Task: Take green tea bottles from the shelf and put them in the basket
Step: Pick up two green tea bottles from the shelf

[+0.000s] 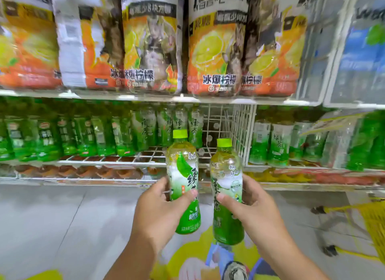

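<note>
**Trainee:** Fingers first: how do they lie?

**Operator:** Fingers [224, 197] of my right hand [253, 208] curl round the right green tea bottle [227, 193]; the thumb crosses its label. My left hand [159, 208] grips the left green tea bottle [184, 181] the same way, thumb pressed on the label front. Both bottles stand upright, side by side but apart, at frame centre.

**Trainee:** How do the bottles look?

**Operator:** Clear plastic, lime-green cap, pale tea showing at the shoulder, a white-and-green label with large dark characters, and a solid green base.

**Trainee:** What surrounds them?

**Operator:** At 12 o'clock, behind the caps, I see the white wire shelf [145, 154], with a bare gap directly behind the bottles. More shelved green tea [166, 123] stands at 11 o'clock, and further green bottles [277, 142] at 2 o'clock beyond a wire divider [242, 129]. Large orange lemon-drink bottles [216, 50] fill the tier above. Brown-capped bottles [83, 171] sit on the tier below, at 9 o'clock.

**Trainee:** Where is the basket, and what room is there?

**Operator:** The yellow basket [373, 219] is at 4 o'clock, cut off by the frame edge, well apart from my right hand. Pale tiled floor [62, 217] lies open at 8 o'clock. A yellow floor graphic [193, 252] lies at 6 o'clock, with a shoe [236, 271] on it.
</note>
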Tool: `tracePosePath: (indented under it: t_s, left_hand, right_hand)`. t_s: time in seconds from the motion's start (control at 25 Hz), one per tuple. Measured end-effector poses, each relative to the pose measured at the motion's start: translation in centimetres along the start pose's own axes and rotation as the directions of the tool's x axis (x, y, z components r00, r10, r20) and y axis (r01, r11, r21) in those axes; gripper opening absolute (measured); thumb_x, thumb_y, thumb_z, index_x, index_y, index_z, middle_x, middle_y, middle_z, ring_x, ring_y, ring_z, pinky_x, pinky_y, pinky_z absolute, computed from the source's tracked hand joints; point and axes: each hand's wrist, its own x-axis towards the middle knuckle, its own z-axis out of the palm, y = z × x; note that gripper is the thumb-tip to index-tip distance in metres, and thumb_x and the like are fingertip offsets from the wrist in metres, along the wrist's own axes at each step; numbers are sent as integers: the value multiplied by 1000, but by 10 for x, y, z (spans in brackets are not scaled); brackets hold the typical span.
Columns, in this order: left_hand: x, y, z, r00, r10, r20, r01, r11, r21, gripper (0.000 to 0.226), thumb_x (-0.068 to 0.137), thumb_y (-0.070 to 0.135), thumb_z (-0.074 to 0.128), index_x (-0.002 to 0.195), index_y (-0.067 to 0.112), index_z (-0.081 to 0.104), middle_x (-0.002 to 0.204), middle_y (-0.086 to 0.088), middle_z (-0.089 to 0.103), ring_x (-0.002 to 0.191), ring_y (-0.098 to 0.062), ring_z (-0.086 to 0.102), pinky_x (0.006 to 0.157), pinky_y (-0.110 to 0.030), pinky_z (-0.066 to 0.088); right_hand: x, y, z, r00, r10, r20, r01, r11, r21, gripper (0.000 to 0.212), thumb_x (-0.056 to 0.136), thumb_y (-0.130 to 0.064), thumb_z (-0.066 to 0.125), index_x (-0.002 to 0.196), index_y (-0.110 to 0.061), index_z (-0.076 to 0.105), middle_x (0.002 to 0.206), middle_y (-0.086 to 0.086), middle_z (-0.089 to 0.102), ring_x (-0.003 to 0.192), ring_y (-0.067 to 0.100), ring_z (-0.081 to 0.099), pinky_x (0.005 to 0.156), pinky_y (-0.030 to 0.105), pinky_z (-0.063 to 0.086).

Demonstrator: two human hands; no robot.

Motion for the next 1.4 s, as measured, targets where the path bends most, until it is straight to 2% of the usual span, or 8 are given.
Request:
tracePosePath:
  t_s: [0.12, 0.28, 0.6, 0.8, 1.04, 1.12, 1.28, 1.4]
  left_hand:
    - [42, -20, 15, 999, 54, 9, -54, 999, 2, 21, 81, 11, 83, 97, 22, 75, 85, 13, 79, 78, -3, 75, 64, -16, 56]
    - [92, -36, 27, 992, 129, 4, -129, 990, 53, 19, 79, 21, 84, 95, 27, 76, 87, 17, 78, 82, -1, 74, 80, -31, 56]
    - [151, -33, 31, 978, 192, -85, -181, 975, 126, 13, 74, 29, 87, 82, 29, 76, 78, 20, 76, 73, 0, 71, 73, -27, 54]
    - [170, -28, 25, 979, 178, -98, -160, 973, 167, 18, 71, 38, 87, 82, 29, 77, 76, 17, 76, 74, -6, 72, 79, -37, 58]
    - [186, -30, 25, 980, 156, -121, -135, 977, 165, 55, 60, 53, 89, 104, 22, 75, 92, 12, 77, 91, -9, 71, 91, -33, 55]
    - [188, -31, 25, 984, 130, -123, -115, 986, 122, 41, 63, 46, 90, 95, 26, 75, 80, 17, 77, 80, -4, 72, 76, -26, 55]
    - [190, -34, 24, 991, 111, -80, -102, 989, 105, 30, 66, 44, 89, 88, 30, 73, 74, 21, 75, 72, -2, 71, 62, -19, 48]
    - [192, -35, 21, 991, 113, -76, -106, 991, 84, 24, 69, 38, 89, 84, 29, 73, 71, 23, 74, 63, 5, 68, 55, -12, 46]
  right_hand:
    - [47, 29, 2, 999, -24, -34, 24, 1000, 10, 34, 82, -4, 80, 106, -27, 70, 92, -16, 79, 79, -2, 71, 58, 9, 47]
    - [112, 50, 7, 995, -62, -83, 63, 998, 3, 28, 80, -12, 84, 104, -20, 73, 87, -10, 79, 74, 2, 72, 62, 17, 49]
    - [226, 39, 18, 980, -169, -107, 170, 985, -5, 35, 83, -29, 84, 115, -27, 71, 95, -11, 79, 81, 0, 73, 59, 14, 54]
    - [286, 54, 34, 976, -170, -138, 158, 983, -94, 45, 81, -34, 85, 121, -25, 69, 103, -15, 75, 95, 4, 71, 81, 23, 55]
    - [336, 68, 48, 971, -155, -182, 143, 987, -76, 52, 82, -27, 85, 130, -21, 64, 107, -10, 69, 106, 15, 65, 84, 20, 47]
    - [346, 74, 52, 970, -134, -202, 119, 990, -81, 56, 84, -30, 83, 135, -23, 61, 115, -10, 69, 111, 16, 64, 88, 21, 46]
    - [353, 85, 53, 974, -95, -204, 77, 993, -93, 58, 88, -29, 80, 140, -26, 55, 95, -21, 59, 93, 9, 57, 74, 19, 43]
    - [360, 88, 54, 976, -100, -191, 72, 986, -149, 58, 85, -29, 82, 138, -25, 57, 108, -10, 69, 106, 19, 66, 89, 34, 57]
